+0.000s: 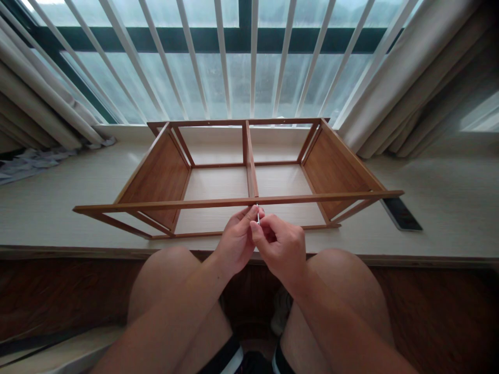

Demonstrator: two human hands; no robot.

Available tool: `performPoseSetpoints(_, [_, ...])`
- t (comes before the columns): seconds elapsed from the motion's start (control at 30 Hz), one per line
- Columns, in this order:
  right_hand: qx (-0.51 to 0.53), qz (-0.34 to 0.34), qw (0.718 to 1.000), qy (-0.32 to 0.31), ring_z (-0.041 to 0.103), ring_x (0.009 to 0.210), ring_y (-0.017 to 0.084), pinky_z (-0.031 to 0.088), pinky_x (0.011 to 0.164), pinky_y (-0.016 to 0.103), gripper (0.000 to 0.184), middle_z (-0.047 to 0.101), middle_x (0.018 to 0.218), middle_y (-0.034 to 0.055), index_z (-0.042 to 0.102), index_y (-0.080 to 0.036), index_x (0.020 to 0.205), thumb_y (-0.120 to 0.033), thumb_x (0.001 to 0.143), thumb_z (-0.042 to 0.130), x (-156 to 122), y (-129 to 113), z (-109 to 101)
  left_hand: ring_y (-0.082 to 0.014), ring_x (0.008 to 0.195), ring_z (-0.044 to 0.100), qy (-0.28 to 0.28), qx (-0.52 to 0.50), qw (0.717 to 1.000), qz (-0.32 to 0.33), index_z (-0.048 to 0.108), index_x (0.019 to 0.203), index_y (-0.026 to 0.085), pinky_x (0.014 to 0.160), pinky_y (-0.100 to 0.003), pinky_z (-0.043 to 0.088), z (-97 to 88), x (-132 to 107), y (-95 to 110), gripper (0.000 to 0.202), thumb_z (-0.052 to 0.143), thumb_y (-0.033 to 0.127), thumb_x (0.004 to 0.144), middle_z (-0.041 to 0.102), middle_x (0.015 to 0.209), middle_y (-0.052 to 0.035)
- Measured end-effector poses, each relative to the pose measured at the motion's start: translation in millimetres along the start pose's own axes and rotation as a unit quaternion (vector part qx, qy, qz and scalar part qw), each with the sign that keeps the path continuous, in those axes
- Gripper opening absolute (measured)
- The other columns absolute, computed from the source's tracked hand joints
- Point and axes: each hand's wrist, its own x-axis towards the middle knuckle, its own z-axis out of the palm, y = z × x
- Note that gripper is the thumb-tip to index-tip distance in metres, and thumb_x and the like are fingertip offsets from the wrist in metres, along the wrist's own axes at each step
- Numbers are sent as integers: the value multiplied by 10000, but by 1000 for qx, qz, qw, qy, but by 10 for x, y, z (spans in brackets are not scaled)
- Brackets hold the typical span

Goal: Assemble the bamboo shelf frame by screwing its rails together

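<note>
I log the right hand (283, 244) pinching a thin metal piece (258, 214) just below the near top rail (218, 203) of the wooden frame (251, 169), mid-span. Left hand (238, 241) curls beside it, hold: cannot tell. Frame stands on pale ledge (50, 218).

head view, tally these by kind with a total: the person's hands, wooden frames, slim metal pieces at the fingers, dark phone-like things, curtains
Left hand and right hand: 2
Wooden frame: 1
Slim metal piece: 1
Dark phone-like thing: 1
Left curtain and right curtain: 2
Total: 7
</note>
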Motion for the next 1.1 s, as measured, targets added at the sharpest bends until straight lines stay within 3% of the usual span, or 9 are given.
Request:
performPoseSetpoints(0.3, [-3, -1, 1000, -9, 461, 488, 98, 351, 543, 237, 253, 534, 541, -36, 568, -199, 674, -359, 867, 600, 2, 27, -29, -74, 576, 576, 14, -15, 1000, -2, 657, 766, 113, 578, -193, 488, 34, 7, -3, 229, 800, 287, 732, 613, 676, 14])
performPoseSetpoints(0.93, [7, -18, 1000, -5, 398, 499, 102, 319, 550, 263, 282, 495, 550, -32, 491, -203, 619, -283, 884, 542, -7, 28, -9, -71, 588, 588, 27, 5, 1000, 14, 668, 761, 113, 543, -166, 468, 3, 16, -39, 218, 771, 305, 767, 629, 681, 10])
performPoseSetpoints(1.1, [111, 53, 992, -30, 394, 518, 102, 319, 550, 258, 305, 439, 559, -41, 470, -201, 624, -286, 916, 495, -35, 10, 5, -72, 576, 605, 15, 16, 1000, 22, 655, 765, 114, 570, -172, 507, 3, 14, -33, 225, 758, 314, 780, 639, 678, 7])
